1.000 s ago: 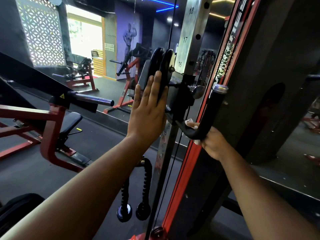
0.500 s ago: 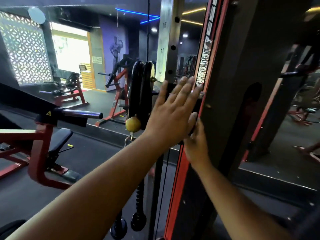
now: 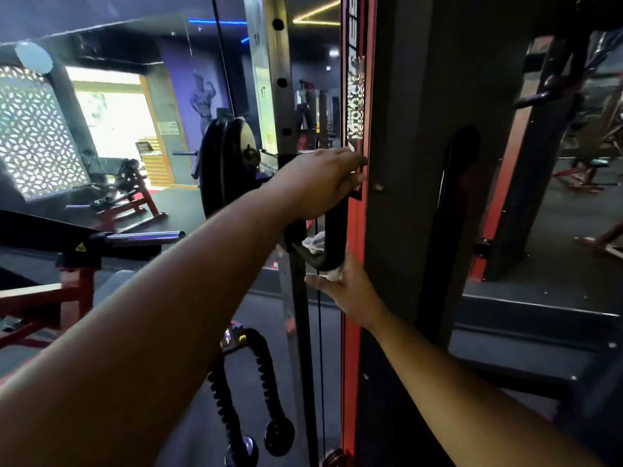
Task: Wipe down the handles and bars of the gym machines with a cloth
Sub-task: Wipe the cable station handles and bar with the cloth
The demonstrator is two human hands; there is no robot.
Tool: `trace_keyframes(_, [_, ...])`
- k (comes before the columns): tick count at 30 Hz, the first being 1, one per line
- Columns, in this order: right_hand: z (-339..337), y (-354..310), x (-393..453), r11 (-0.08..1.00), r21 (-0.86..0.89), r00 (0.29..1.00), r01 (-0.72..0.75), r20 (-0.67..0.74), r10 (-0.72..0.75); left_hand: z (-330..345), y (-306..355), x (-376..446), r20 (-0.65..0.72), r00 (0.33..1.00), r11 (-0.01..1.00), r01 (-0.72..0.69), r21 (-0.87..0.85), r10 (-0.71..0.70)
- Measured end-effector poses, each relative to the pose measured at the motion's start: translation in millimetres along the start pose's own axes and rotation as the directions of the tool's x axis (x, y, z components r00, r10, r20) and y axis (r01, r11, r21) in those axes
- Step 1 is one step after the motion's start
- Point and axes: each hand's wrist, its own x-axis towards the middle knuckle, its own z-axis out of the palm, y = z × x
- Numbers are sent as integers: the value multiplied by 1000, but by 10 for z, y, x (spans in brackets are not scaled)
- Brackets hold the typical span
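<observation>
The stiff, fixed black handle (image 3: 333, 227) is gripped at its top by the left hand (image 3: 317, 183), while the soft, light cloth (image 3: 315, 242) is pressed around its lower bend by the closed right hand (image 3: 347, 288).

A knotted black rope (image 3: 266, 372) is hanging low beside the steel post, and daylight is glowing through a patterned screen (image 3: 37, 129) far left.

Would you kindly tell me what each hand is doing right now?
Left hand: closed over the top of the black handle.
Right hand: pressing a white cloth against the handle's lower bend.
</observation>
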Motion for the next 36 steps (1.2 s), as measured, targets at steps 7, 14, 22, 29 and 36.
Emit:
trace_keyframes(7, [-223,-151,339,944,-291,970,-152,137,198,113,-16,-19,-62,998,999,8,-32,-10])
trace_keyframes(14, [-432,-33,156,921,-380,995,-85,11,96,114,-15,-9,-60,998,999,3,-35,-6])
trace_keyframes(22, [-236,-38,382,925,-349,971,-150,124,205,204,5,-115,-169,985,999,19,-49,-27])
trace_keyframes(29, [-143,-316,42,956,289,993,-52,-91,82,460,-79,-70,-202,979,980,28,197,13])
trace_keyframes(36, [9,-205,36,994,83,993,-72,-84,79,531,-227,-110,-240,962,971,-77,227,132])
